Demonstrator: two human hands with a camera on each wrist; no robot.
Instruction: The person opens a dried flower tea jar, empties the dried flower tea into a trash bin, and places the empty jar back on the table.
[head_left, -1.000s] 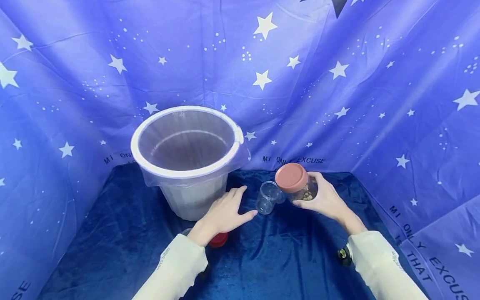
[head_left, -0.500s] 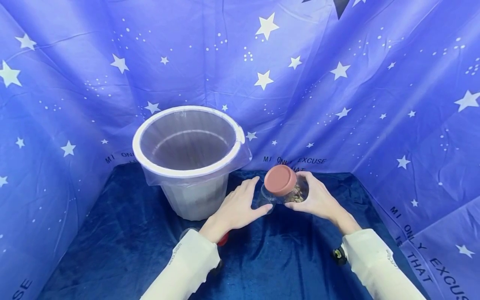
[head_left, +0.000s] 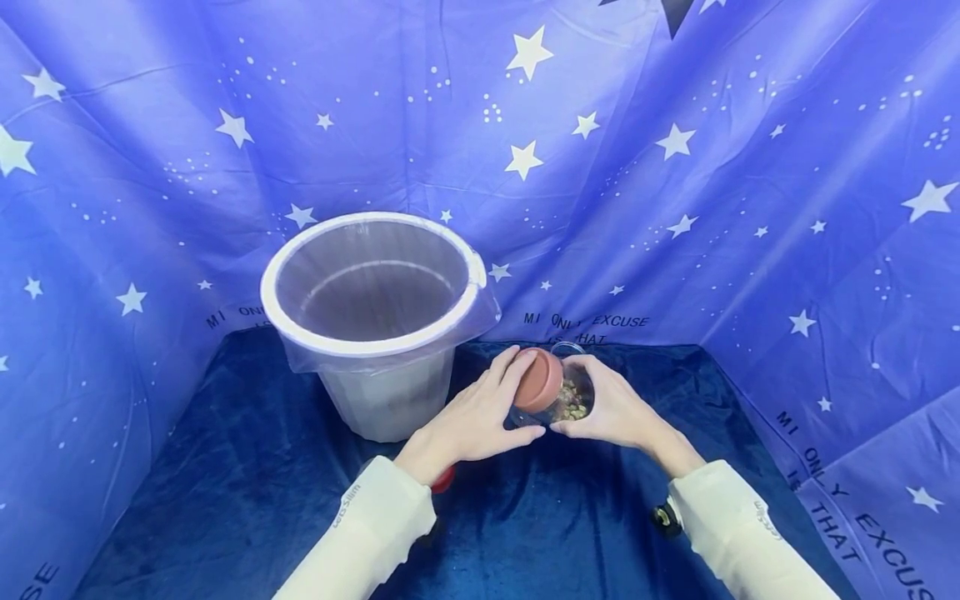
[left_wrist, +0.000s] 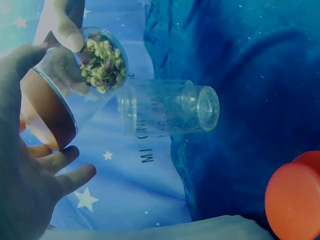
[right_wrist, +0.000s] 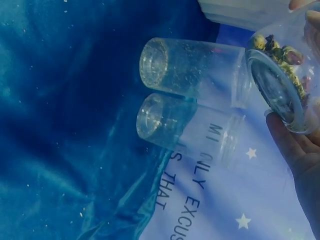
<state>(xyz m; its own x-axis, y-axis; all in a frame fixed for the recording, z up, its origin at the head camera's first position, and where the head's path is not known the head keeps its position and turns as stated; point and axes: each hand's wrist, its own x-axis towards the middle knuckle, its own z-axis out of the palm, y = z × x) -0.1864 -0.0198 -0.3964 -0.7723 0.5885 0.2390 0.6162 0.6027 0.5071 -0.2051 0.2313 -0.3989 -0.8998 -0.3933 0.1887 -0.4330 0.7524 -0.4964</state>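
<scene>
Jar [head_left: 573, 400] of dried buds gripped in right hand [head_left: 611, 410], left hand [head_left: 468, 421] curled round pink lid [head_left: 537, 381], lid not off yet, buds all inside.

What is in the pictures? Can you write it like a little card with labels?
Place: a dark blue cloth with starry blue sheets behind
Right hand: holds a clear jar of dried bits, tipped on its side
Left hand: fingers wrapped round the jar's pink lid
Nearby: two empty clear jars, no lids on them
Bucket: white, lined with a clear bag, left of the hands
Also: a red lid by the left sleeve
</scene>
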